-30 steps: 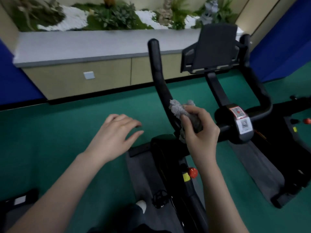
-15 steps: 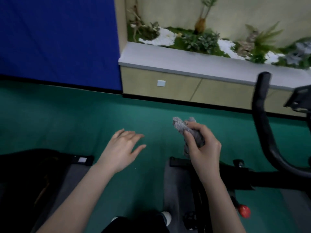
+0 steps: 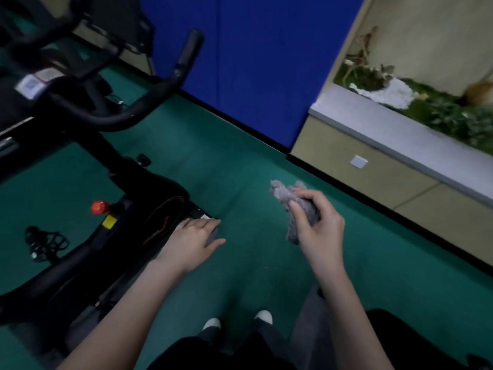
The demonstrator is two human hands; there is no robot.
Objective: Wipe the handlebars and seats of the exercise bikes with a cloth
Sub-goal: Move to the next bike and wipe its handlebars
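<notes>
Right hand grips cloth; left hand flat, empty.

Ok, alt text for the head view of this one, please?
A person's right hand grips a crumpled grey cloth above a green floor; the left hand is open beside a black exercise bike whose handlebar rises at upper left.

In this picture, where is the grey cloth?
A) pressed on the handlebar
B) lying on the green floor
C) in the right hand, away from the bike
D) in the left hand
C: the right hand grips the cloth in the air above the floor, well apart from the handlebar; the left hand holds nothing.
</notes>
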